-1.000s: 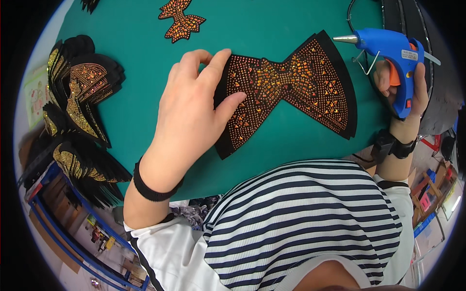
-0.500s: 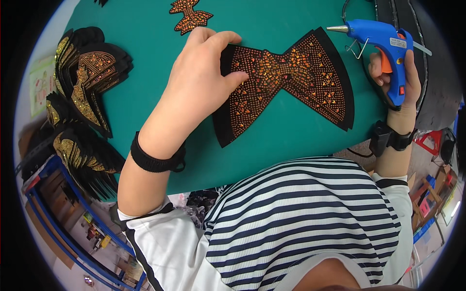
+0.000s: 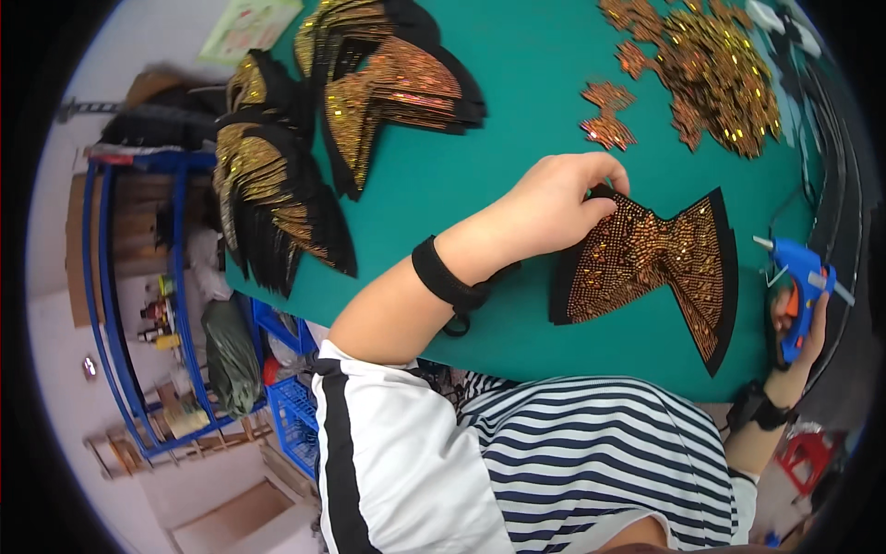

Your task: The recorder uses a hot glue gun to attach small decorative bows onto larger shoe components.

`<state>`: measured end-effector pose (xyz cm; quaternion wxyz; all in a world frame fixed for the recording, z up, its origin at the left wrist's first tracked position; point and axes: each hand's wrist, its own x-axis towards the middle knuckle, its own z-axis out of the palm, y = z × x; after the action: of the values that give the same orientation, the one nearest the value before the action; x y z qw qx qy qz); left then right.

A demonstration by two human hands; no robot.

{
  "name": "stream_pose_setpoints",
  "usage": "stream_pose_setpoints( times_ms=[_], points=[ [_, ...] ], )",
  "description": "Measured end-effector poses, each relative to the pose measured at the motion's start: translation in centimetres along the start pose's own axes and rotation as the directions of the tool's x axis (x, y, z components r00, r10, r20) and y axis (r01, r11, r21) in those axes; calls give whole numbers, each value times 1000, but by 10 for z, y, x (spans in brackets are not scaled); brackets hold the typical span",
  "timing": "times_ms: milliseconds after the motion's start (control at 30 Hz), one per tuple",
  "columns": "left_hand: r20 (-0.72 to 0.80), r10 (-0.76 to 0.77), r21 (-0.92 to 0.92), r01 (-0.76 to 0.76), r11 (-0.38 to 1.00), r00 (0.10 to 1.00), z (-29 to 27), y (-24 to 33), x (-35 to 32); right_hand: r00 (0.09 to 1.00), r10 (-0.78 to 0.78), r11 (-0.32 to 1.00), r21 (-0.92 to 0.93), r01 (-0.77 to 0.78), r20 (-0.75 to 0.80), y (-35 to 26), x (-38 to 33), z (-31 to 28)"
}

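We see bare green table (image 3: pixel 517 138) between the stacks of black and gold bows (image 3: pixel 277 175) on the left and the heap of small gold appliqués (image 3: pixel 711 65) at the upper right; a hand could pass there. Our left hand (image 3: pixel 554 208) and forearm lie across the near middle, on the big beaded bow (image 3: pixel 655 268). On the right, our right hand (image 3: pixel 803 323) with the blue glue gun (image 3: pixel 798 286) and black cables (image 3: pixel 840 166) crowd the table's edge.

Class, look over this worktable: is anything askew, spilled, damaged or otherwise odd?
Nothing stands out. The left hand rests on the black beaded bow, the right hand holds the blue glue gun, and the finished bows lie stacked.
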<state>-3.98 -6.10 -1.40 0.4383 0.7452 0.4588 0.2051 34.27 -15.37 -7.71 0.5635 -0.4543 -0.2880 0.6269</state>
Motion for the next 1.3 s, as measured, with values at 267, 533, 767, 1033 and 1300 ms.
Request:
stream_pose_setpoints(
  times_ms=[267,533,767,1033,1300],
  points=[
    [-340,-52,-7,52,999,939,-120,-24,-30,997,-48,999,3,48,57,-2,3,7],
    [-563,-508,-52,586,809,652,-253,-80,-54,1000,-17,1000,-13,16,-18,-5,0,17],
    [-722,-550,53,826,560,420,-267,-122,-46,998,-19,1000,7,20,-54,-3,-1,25],
    [-517,47,518,268,813,855,-177,-47,4,992,-5,998,-68,14,125,-10,1,23],
    [-25,130,668,-80,739,991,-35,-29,95,996,-31,996,-79,37,80,-10,-3,30]
  ],
)
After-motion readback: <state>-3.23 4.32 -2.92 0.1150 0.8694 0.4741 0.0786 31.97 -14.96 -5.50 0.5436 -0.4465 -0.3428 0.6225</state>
